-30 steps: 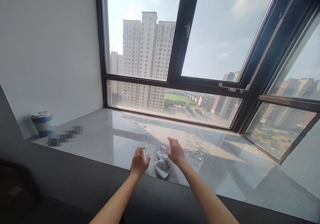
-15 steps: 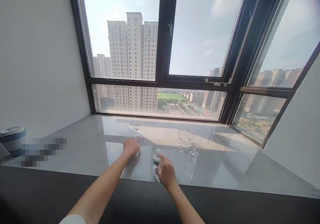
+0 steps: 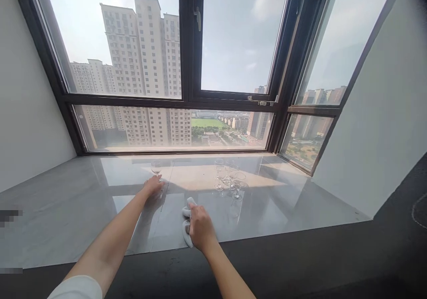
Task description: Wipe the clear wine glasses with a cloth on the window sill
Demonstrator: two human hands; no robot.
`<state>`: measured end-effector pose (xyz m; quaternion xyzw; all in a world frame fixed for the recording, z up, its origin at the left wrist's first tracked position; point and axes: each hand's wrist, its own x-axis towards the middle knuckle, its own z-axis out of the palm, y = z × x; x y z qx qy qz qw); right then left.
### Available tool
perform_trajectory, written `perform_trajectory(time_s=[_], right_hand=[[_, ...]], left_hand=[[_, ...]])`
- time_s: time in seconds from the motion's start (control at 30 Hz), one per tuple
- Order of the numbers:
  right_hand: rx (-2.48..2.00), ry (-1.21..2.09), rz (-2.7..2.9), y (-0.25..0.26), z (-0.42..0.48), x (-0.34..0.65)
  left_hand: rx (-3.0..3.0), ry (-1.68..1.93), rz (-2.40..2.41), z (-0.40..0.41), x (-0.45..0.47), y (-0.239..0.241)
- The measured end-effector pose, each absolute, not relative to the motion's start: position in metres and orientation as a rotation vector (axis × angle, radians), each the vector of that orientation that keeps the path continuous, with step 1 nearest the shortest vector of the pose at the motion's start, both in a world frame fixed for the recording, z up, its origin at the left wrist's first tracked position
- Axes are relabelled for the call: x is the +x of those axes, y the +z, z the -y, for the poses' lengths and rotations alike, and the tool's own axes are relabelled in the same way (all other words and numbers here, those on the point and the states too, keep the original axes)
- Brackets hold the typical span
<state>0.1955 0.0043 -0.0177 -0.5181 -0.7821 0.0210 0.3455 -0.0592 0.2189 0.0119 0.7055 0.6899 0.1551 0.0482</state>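
On the glossy grey windowsill [image 3: 267,210], a small clear wine glass [image 3: 156,167] stands toward the window, left of centre. My left hand [image 3: 153,186] is at its stem, fingers curled in around it; the hand hides the glass's foot. Bunched in my right hand [image 3: 201,229] is a pale grey cloth [image 3: 187,237], held closed between the fingers just above the sill near its front edge. Farther right, several more stemmed glasses [image 3: 237,188] stand upright in a tight cluster, partly overlapping.
A dark-framed window [image 3: 187,99] with a handle rises behind the sill, tall buildings beyond it. White walls [image 3: 373,112] close in both sides. The sill drops off at its front edge above a dark grey face [image 3: 283,263]. A blurred patch covers something at far left.
My left hand has reached forward to the lone glass and closed at its stem. The right hand still holds the cloth. My view has swung to the right.
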Motion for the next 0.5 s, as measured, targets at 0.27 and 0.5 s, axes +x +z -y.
perform_trajectory(time_s=[0.27, 0.5], right_hand=[[-1.373, 0.046, 2.039, -0.019, -0.006, 0.195], [-1.393, 0.059, 2.032, -0.016, -0.004, 0.195]], left_hand=[[2.271, 0.499, -1.903, -0.172, -0.063, 0.006], [2.348, 0.624, -1.839, -0.089, -0.048, -0.001]])
